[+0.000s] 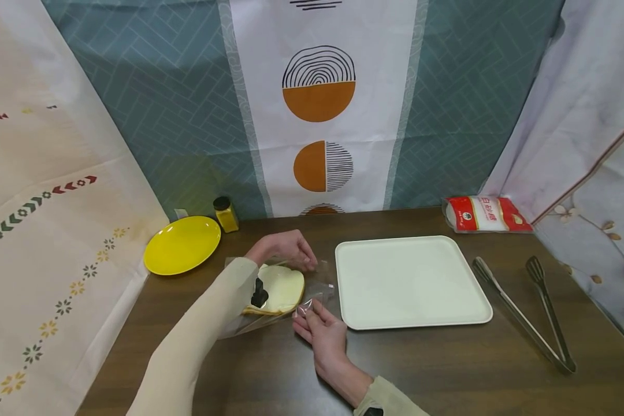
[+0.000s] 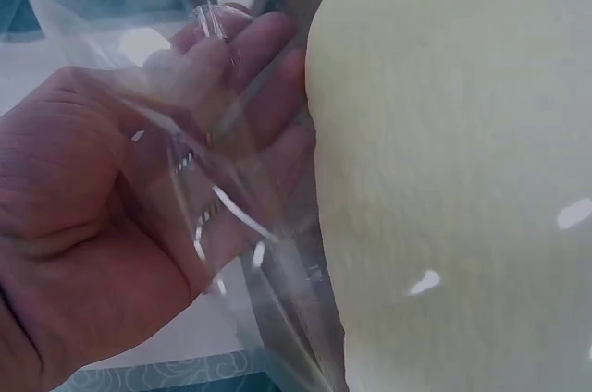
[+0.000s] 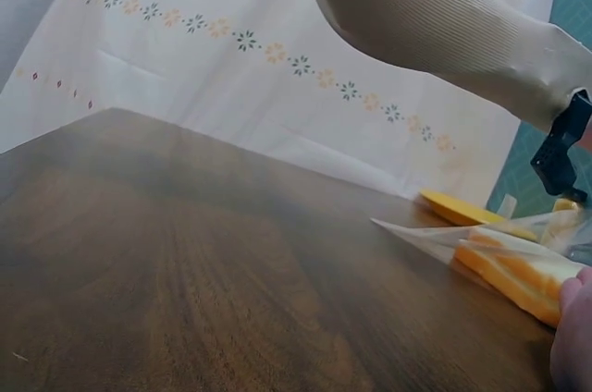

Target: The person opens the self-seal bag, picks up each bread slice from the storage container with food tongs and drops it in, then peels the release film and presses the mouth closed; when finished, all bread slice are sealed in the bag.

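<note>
While around bread (image 1: 285,287), a clear bag (image 1: 320,288) in the pinch of left hand (image 1: 291,248) and right hand (image 1: 325,337)

So there's a brown wooden table (image 1: 270,384), and over on the far left is a bright yellow plate (image 1: 182,245) with a little yellow jar (image 1: 227,218), black lid on, just to the right of it. Right of the middle you've got a plain white tray (image 1: 413,283), and to its right some metal tongs (image 1: 526,322), spread apart with the joined end nearer. Far right is a red and white bag (image 1: 489,214) with printed lettering. Patterned cloth (image 1: 317,104) hangs along the far side, teal and white with orange and black half-circles.
</note>
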Demonstrator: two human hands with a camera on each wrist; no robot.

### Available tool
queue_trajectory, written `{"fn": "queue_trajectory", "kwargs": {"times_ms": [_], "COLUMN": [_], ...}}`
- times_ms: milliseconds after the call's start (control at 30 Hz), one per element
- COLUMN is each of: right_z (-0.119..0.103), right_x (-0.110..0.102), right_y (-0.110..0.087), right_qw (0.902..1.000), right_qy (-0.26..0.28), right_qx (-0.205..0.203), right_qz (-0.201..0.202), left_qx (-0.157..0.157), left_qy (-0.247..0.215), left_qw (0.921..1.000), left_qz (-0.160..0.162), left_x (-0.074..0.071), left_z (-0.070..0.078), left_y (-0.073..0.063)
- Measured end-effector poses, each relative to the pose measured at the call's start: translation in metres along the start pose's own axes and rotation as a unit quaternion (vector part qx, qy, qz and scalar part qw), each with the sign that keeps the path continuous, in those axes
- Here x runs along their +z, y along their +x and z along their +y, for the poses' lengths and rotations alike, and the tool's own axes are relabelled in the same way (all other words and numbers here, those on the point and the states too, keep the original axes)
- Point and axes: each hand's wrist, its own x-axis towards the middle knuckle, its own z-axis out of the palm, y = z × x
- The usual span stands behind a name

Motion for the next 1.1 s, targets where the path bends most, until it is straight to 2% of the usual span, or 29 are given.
{"fn": "queue_trajectory", "kwargs": {"times_ms": [167, 333, 467, 600, 700, 800, 900, 1100], "right_z": [-0.003, -0.007, -0.015, -0.028, -0.04, -0.052, -0.063, -0.085], "right_x": [0.002, 0.005, 0.004, 0.002, 0.001, 0.0, -0.001, -0.007], "right_y": [-0.004, -0.008, -0.009, -0.008, -0.007, -0.007, -0.006, -0.005], "right_qw": [0.9997, 0.9963, 0.9869, 0.9709, 0.9584, 0.9497, 0.947, 0.9419], "right_qy": [-0.019, -0.054, -0.095, -0.141, -0.168, -0.19, -0.201, -0.218], "right_qx": [-0.013, -0.064, -0.123, -0.184, -0.222, -0.242, -0.242, -0.242], "right_qz": [0.0, -0.018, -0.043, -0.059, -0.065, -0.061, -0.063, -0.081], "left_qx": [0.026, 0.069, 0.118, 0.155, 0.151, 0.136, 0.13, 0.146], "left_qy": [-0.021, -0.017, -0.007, -0.037, -0.082, -0.124, -0.15, -0.179], "left_qw": [0.9991, 0.9951, 0.987, 0.977, 0.9708, 0.9622, 0.9525, 0.9327], "left_qz": [0.028, 0.068, 0.109, 0.142, 0.167, 0.2, 0.231, 0.277], "left_x": [-0.003, -0.01, -0.017, -0.024, -0.026, -0.026, -0.023, -0.01], "left_z": [-0.004, -0.006, -0.007, -0.01, -0.012, -0.012, -0.013, -0.017], "left_y": [-0.01, -0.027, -0.045, -0.064, -0.079, -0.094, -0.109, -0.137]}}
